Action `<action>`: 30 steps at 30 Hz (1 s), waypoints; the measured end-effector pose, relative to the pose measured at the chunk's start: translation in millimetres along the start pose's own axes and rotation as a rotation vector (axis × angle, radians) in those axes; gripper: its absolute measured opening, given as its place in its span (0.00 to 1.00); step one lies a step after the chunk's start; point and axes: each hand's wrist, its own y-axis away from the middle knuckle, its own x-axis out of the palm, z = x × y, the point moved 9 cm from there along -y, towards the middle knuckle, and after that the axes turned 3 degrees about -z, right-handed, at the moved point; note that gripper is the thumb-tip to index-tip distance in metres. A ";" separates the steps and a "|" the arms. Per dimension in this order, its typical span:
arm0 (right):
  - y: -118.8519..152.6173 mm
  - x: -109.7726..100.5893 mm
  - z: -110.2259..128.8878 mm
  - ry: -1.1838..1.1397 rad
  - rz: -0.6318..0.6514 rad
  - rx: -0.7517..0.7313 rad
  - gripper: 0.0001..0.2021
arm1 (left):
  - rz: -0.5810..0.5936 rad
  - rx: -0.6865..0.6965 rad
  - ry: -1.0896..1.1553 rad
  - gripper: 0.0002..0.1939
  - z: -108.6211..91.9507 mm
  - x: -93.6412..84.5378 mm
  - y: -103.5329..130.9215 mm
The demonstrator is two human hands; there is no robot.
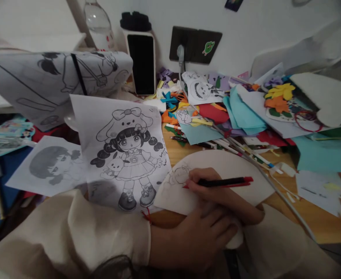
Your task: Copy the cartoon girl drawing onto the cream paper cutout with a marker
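Note:
My right hand (213, 190) is closed around a slim red pen (240, 184) and a black pen (224, 181) with a red end. The red tip rests by a faint pencil sketch on a white paper fan (231, 162). Lower down, my left hand (199, 236) lies against my right wrist, its fingers bent over the fan's rounded white base (235, 237); its thumb is hidden. Left of the fan lies a sheet with a printed cartoon girl (134, 155) in a dog-eared hat, overlapping a smaller sheet with a grey girl's head (52, 164).
Colourful paper scraps (184, 108), blue paper (242, 112) and several thin sticks (231, 147) are heaped behind the fan. A phone-like black-screened device (141, 64), a clear bottle (99, 25) and a wall socket plate (196, 44) with a plugged cable stand further back.

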 end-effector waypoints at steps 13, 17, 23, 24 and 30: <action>-6.6 -5.5 -14.9 0.016 0.124 -0.118 0.17 | -0.007 -0.011 0.007 0.27 -1.6 8.3 2.3; -6.4 -3.0 -13.4 0.042 0.145 -0.137 0.17 | -0.005 -0.006 0.000 0.27 -1.9 8.2 2.2; -5.8 -2.5 -9.3 0.031 0.156 -0.191 0.17 | 0.000 -0.006 -0.017 0.27 -1.4 6.6 2.2; -5.9 -2.3 -9.6 0.040 0.158 -0.181 0.17 | 0.000 -0.006 -0.019 0.27 -1.3 6.9 2.4; -6.2 -1.9 -11.2 0.082 0.162 -0.140 0.17 | -0.002 -0.001 -0.028 0.28 -2.1 7.5 2.9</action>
